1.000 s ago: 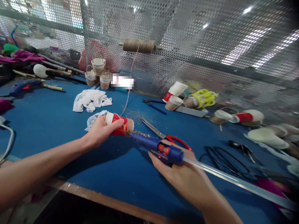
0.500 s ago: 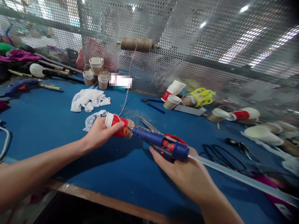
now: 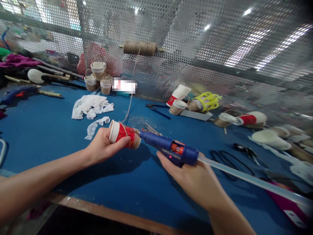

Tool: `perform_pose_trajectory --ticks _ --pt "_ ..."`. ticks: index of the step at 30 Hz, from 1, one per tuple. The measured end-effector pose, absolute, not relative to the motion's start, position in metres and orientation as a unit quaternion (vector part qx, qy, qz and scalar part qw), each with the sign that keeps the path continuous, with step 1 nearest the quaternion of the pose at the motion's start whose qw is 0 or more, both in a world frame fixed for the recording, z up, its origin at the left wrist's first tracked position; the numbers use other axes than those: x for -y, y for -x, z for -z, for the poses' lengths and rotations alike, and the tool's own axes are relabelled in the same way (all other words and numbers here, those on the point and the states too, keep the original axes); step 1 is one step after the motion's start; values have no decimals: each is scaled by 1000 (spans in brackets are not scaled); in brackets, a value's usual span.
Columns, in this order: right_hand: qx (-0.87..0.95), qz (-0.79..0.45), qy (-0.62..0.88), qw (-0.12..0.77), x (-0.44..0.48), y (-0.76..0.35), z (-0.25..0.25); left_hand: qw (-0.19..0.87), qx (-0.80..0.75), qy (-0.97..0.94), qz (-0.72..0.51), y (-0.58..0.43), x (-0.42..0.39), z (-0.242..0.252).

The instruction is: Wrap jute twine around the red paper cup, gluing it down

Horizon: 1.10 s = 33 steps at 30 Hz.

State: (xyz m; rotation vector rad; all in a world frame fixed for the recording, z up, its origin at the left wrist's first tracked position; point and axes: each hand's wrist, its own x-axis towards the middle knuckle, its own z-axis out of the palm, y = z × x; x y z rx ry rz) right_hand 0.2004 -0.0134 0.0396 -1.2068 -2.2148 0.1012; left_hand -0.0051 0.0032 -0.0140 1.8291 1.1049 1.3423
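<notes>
My left hand (image 3: 104, 145) is closed around a red and white paper cup (image 3: 123, 132), tilted on its side with the rim toward the left. Twine (image 3: 130, 101) wraps the cup's base end and runs up to a spool (image 3: 140, 48) on the mesh. In my right hand (image 3: 188, 176) is a blue hot glue gun (image 3: 166, 145), its red light lit and a long clear glue stick (image 3: 234, 174) sticking out behind. The gun's nozzle is at the twine-wrapped end of the cup; whether it touches, I cannot tell. Scissors (image 3: 151, 128) lie partly hidden behind the gun.
White lace pieces (image 3: 91, 106) lie on the blue table (image 3: 97, 182). Several twine-wrapped little buckets (image 3: 99, 70) stand at the back left. Pliers (image 3: 158, 111), paper cups (image 3: 177, 94) and a yellow plastic piece (image 3: 209, 101) are at the back right. A black cord (image 3: 230, 163) lies right.
The cup has turned slightly in my left hand, showing more of its open rim. The glue gun stays by its base and covers more of the scissors. The whole view has shifted a little.
</notes>
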Motion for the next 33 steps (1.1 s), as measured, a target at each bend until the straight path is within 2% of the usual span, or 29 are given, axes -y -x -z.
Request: perform_pose_trajectory --ticks 12,19,23,28,33 --pt "855 -42 461 235 12 -209 -43 207 -345 -776 -486 13 -7 17" --pt "838 -105 481 236 15 -204 -49 288 -385 -740 -470 12 -9 15" --pt "833 -119 482 243 17 -203 -49 299 -411 -718 -476 12 -10 16" --pt "836 -114 478 245 18 -203 -47 299 -427 -692 -500 10 -11 17" --pt "837 -100 468 265 19 -203 -42 342 -441 -657 -507 8 -11 16"
